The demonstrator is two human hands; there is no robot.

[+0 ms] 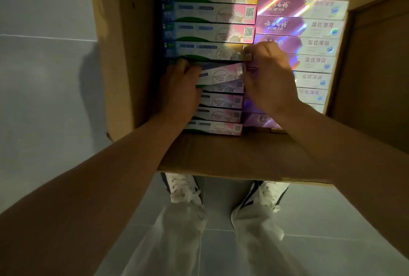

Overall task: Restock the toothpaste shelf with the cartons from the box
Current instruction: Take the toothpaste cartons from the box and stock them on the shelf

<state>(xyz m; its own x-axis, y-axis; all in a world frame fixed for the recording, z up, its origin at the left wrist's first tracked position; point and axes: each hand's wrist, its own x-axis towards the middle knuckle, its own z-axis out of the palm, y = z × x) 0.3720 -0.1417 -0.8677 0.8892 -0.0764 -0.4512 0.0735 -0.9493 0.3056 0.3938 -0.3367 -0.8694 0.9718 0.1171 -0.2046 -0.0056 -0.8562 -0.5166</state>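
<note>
Both hands grip one tilted carton point(221, 74) in the cardboard box point(221, 154): left hand point(179, 89), right hand point(269, 76). Purple cartons point(318, 43) beside it read 益优薄荷.

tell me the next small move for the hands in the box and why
Probably lift the tilted carton straight up. The left hand and right hand already grip its two ends, and it sits skewed above the packed row in the cardboard box.

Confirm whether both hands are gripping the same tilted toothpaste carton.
Yes, the left hand and right hand grip opposite ends of one tilted pink-and-white toothpaste carton.
</note>
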